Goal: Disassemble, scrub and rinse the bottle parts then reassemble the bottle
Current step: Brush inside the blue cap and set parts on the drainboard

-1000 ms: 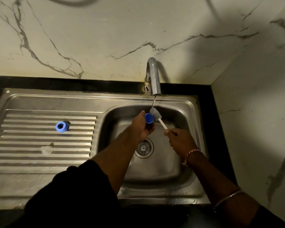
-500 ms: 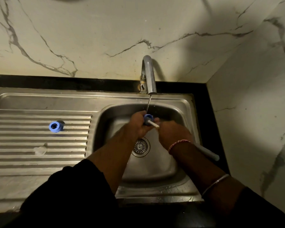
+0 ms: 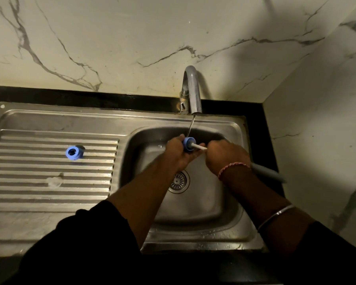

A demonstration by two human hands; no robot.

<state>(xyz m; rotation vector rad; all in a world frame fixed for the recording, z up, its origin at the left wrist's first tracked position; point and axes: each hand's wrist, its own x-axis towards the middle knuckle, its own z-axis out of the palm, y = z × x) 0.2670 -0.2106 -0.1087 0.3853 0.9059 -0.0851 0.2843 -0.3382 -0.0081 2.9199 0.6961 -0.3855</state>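
Steel sink (image 3: 230, 128), tap (image 3: 193, 89) running | our left hand (image 3: 178, 154) grips blue cap (image 3: 188, 144), right hand (image 3: 226, 156) grips brush (image 3: 199, 147) inside it | risk: wet cap slips toward drain (image 3: 178, 182)

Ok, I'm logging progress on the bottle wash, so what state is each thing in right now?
Tap: running, thin stream.
Blue bottle part: held in left hand under the stream, brush head pushed inside.
Brush: gripped by right hand, grey handle sticking out behind the wrist.
Blue ring: lying loose on the drainboard.
Clear piece: lying on the drainboard, untouched.
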